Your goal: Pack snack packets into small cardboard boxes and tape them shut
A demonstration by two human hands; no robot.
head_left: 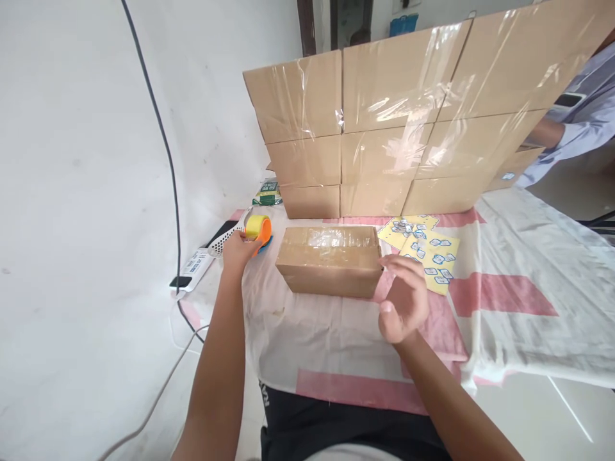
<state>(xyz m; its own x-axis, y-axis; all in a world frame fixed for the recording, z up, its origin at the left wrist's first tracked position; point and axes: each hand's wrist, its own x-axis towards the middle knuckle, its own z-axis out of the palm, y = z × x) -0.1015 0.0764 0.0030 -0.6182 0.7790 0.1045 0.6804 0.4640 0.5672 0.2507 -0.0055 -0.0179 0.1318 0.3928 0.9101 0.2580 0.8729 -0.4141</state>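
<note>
A small brown cardboard box with shiny tape along its top lies on the cloth in front of me. To its left, my left hand is closed on an orange tape dispenser with a yellow roll of tape. Part of its grip is hidden behind the fingers. My right hand is at the box's right end, fingers curved and apart from the thumb, holding nothing. Its fingertips are close to the box corner; whether they touch it I cannot tell.
Behind the box stands a large taped cardboard partition. Yellow sticker sheets lie to the right. A white perforated ladle, a power strip and a green packet sit left. A black cable hangs nearby. Another person's sleeve shows far right.
</note>
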